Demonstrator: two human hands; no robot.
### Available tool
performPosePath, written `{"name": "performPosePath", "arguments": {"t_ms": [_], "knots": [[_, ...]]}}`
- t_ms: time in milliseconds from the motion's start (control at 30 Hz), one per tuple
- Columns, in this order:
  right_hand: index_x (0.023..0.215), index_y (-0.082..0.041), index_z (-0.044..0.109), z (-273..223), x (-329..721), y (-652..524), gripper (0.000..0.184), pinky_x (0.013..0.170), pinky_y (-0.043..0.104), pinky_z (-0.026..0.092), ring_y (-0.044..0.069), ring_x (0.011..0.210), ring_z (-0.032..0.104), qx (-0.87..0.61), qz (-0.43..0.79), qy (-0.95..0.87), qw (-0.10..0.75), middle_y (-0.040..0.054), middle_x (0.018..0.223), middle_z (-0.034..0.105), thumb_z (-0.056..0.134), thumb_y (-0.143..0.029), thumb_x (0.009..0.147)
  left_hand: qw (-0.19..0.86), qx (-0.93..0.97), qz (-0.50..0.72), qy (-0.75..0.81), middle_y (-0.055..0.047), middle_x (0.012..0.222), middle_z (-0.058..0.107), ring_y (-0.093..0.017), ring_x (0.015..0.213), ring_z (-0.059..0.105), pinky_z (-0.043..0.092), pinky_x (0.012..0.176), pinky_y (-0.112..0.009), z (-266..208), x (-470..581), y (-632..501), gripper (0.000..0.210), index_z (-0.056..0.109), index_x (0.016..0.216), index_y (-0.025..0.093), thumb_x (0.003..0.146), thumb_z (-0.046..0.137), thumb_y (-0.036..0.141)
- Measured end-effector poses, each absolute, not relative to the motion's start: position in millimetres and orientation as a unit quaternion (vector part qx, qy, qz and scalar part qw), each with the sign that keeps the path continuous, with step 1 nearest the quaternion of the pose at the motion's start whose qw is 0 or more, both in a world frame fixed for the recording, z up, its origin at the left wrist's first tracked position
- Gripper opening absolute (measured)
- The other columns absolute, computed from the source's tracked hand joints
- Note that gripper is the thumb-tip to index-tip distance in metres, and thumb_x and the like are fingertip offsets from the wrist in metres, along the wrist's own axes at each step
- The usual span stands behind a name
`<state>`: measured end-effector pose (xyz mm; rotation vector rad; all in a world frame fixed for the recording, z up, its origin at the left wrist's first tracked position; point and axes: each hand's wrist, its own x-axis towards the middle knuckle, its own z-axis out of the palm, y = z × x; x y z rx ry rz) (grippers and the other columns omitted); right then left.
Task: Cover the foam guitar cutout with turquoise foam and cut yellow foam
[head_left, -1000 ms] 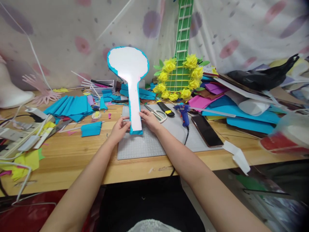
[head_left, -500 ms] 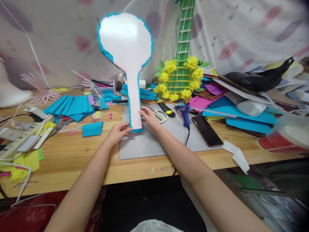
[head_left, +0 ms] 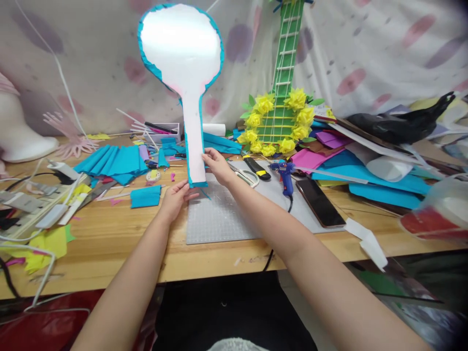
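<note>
A white paddle-shaped cutout [head_left: 193,131] stands upright above the table, round end up, its edges wrapped in blue crepe paper. My right hand [head_left: 217,165] grips the right edge of its narrow handle, thumb in front and fingers partly hidden behind. At the handle's bottom left corner, my left hand [head_left: 176,199] holds the blue edging between thumb and fingers. Beneath the handle lies a grey cutting mat [head_left: 219,219]. Scissors [head_left: 245,174] rest on the mat just right of my right hand, near a black and yellow utility knife [head_left: 257,167].
A blue glue gun [head_left: 285,176] and a phone [head_left: 320,202] lie at the right. Behind them stands a green guitar-shaped craft [head_left: 281,83] ringed with yellow flowers. Pleated blue crepe paper [head_left: 111,163] and a power strip [head_left: 32,209] occupy the left; paper sheets [head_left: 369,170] pile up at the right.
The cutout and both hands have shifted left and slightly up in the view. My left hand's fingers are a little more spread below the corner. The camera has also turned slightly.
</note>
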<state>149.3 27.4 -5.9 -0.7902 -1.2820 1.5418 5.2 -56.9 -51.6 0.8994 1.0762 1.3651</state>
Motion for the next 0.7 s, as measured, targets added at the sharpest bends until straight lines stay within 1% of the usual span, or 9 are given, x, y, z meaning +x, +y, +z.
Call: {"name": "performPosePath", "arguments": {"t_ms": [67, 233, 367, 600, 700], "knots": [[0.09, -0.023, 0.047, -5.7, 144.6, 28.5, 0.018, 0.06, 0.017, 0.046, 0.008, 0.071, 0.051, -0.326, 0.626, -0.525, 0.475, -0.0051, 0.08, 0.053, 0.059, -0.033, 0.08, 0.548, 0.384, 0.581, 0.464, -0.008, 0.098, 0.071, -0.02, 0.087, 0.069, 0.058, 0.074, -0.033, -51.2, 4.4, -57.3, 0.035, 0.068, 0.097, 0.014, 0.065, 0.074, 0.026], [0.091, -0.022, 0.048, -5.4, 138.1, 29.1, 0.013, 0.057, 0.016, 0.044, 0.007, 0.069, 0.049, -0.323, 0.627, -0.525, 0.476, -0.0049, 0.08, 0.051, 0.055, -0.028, 0.082, 0.539, 0.364, 0.585, 0.484, -0.007, 0.091, 0.072, -0.019, 0.083, 0.069, 0.058, 0.068, -0.029, -46.2, 4.8, -59.3, 0.028, 0.069, 0.09, 0.013, 0.064, 0.073, 0.021], [0.09, -0.022, 0.047, -3.9, 136.9, 28.3, 0.015, 0.058, 0.016, 0.044, 0.008, 0.07, 0.049, -0.323, 0.623, -0.531, 0.476, -0.0049, 0.081, 0.052, 0.057, -0.03, 0.081, 0.544, 0.344, 0.582, 0.497, -0.007, 0.086, 0.072, -0.018, 0.078, 0.069, 0.058, 0.064, -0.027, -41.5, 4.5, -60.3, 0.023, 0.069, 0.086, 0.011, 0.064, 0.07, 0.015], [0.088, -0.022, 0.047, -5.6, 134.7, 24.8, 0.017, 0.054, 0.017, 0.041, 0.008, 0.067, 0.048, -0.327, 0.614, -0.548, 0.464, -0.0051, 0.078, 0.052, 0.058, -0.032, 0.08, 0.56, 0.306, 0.56, 0.528, -0.008, 0.072, 0.07, -0.017, 0.068, 0.07, 0.057, 0.058, -0.024, -39.5, 5.7, -60.8, 0.005, 0.061, 0.072, 0.009, 0.069, 0.063, 0.006], [0.088, -0.022, 0.048, -7.2, 135.0, 24.7, 0.018, 0.054, 0.016, 0.042, 0.009, 0.069, 0.048, -0.321, 0.61, -0.555, 0.466, -0.0047, 0.08, 0.053, 0.058, -0.034, 0.079, 0.558, 0.308, 0.554, 0.535, -0.008, 0.071, 0.07, -0.017, 0.068, 0.07, 0.057, 0.058, -0.023, -37.5, 6.1, -61.6, 0.006, 0.059, 0.069, 0.01, 0.07, 0.062, 0.005]]}}
